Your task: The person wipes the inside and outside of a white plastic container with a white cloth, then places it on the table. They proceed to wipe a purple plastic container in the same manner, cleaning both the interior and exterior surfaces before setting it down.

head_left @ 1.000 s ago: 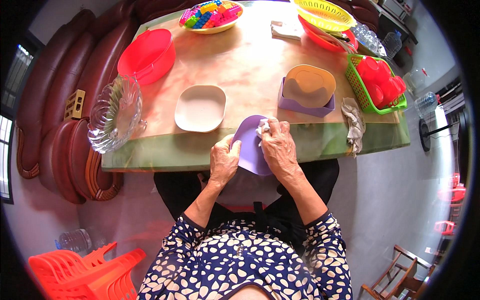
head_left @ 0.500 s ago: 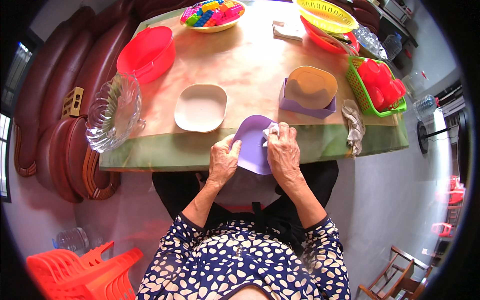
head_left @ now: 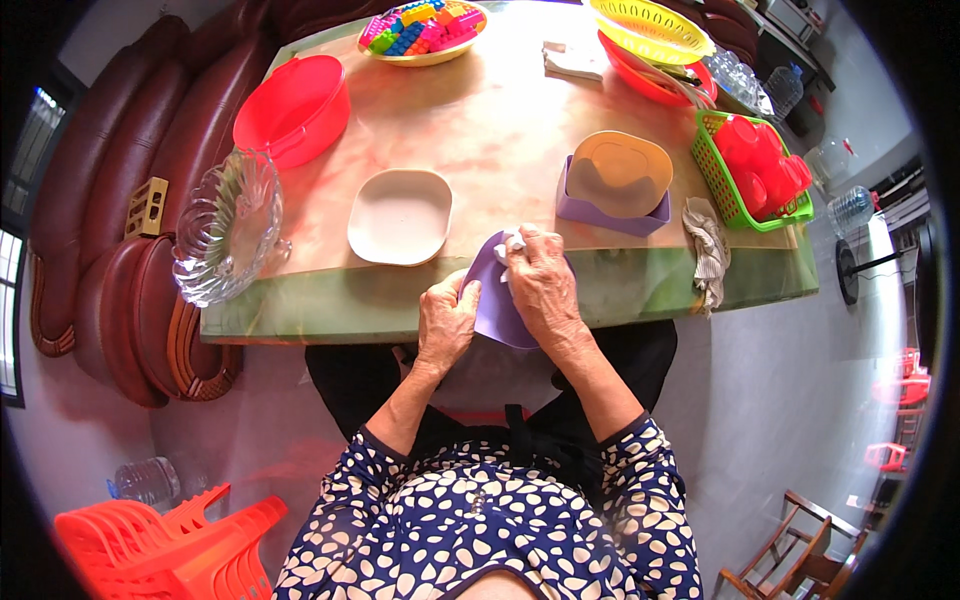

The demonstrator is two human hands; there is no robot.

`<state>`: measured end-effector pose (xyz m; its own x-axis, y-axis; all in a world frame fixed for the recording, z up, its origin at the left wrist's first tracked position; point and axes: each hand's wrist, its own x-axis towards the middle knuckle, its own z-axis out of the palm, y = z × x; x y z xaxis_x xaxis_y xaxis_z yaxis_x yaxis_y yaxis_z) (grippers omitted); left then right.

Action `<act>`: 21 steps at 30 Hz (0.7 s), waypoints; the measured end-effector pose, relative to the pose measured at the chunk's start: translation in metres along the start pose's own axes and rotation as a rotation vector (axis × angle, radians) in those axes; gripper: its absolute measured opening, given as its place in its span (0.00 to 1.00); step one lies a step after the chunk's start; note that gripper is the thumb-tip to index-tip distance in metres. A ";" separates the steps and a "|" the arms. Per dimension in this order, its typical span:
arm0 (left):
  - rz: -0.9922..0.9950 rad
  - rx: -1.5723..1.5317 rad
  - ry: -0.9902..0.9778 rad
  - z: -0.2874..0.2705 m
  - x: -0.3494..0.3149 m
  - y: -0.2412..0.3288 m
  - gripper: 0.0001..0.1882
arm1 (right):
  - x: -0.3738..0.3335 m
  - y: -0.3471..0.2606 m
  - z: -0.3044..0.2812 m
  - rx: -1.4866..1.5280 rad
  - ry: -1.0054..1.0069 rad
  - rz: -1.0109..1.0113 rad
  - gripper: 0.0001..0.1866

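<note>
My left hand (head_left: 445,322) grips the purple dish (head_left: 495,305) at the table's (head_left: 300,310) near edge; my right hand (head_left: 540,280), fingers closed on a white cloth (head_left: 510,243), has slid lower across it since a second ago; wiping looks midway.

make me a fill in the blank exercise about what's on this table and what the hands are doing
1. The left hand holds the edge of a ____ plate at the near table edge.
2. The right hand presses a small ____ cloth against that plate.
3. The white bowl on the table holds ____.
4. The red cups sit in a ____ basket.

Missing words: purple; white; nothing; green
</note>
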<state>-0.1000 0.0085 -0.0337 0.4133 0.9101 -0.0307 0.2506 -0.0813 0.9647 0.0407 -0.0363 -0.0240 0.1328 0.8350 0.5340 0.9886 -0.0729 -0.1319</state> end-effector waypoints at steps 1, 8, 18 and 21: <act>0.028 0.026 0.014 0.000 -0.001 0.001 0.10 | -0.003 0.003 -0.002 -0.025 -0.012 0.016 0.14; 0.055 0.035 0.034 0.001 -0.005 0.002 0.11 | -0.030 -0.001 -0.038 -0.137 -0.248 0.102 0.08; -0.013 -0.055 -0.100 -0.007 -0.003 0.004 0.13 | -0.010 -0.004 -0.008 0.056 -0.072 0.202 0.14; -0.053 -0.053 -0.109 -0.008 -0.006 0.012 0.16 | -0.005 -0.009 0.002 0.138 -0.030 0.175 0.17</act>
<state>-0.1067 0.0060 -0.0202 0.4944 0.8625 -0.1076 0.2295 -0.0101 0.9733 0.0309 -0.0386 -0.0273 0.2976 0.8321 0.4681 0.9312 -0.1448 -0.3345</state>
